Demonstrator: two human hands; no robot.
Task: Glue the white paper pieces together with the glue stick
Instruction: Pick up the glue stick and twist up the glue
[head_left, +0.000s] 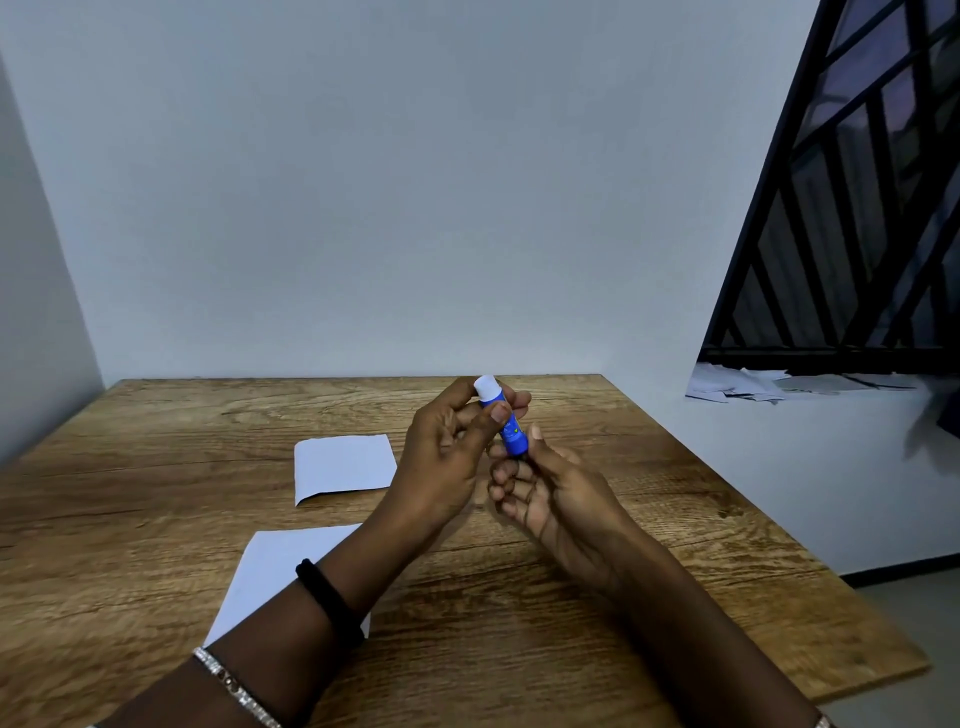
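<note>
- Head view, hazards: you hold the glue stick (503, 422) in the air above the bench (649, 519), tilted, white end up and away from you. That white end looks like the cap, still on; if you pull it off sharply, it could slip from your fingers and roll across the bench.
- Head view, hazards: both white paper pieces lie loose and apart on the bench, the far paper piece (340, 467) left of your hands and the near paper piece (275, 566) partly under your left forearm. Neither is held down, so a sweep of that forearm would probably drag the near one askew.
- Head view, grip: your left hand (447, 457) is closed round the upper part of the stick, thumb across the blue body just below the white end.
- Head view, grip: your right hand (550, 499) pinches the lower end between thumb and curled fingers, a narrow grip; nothing else is touched.
</note>
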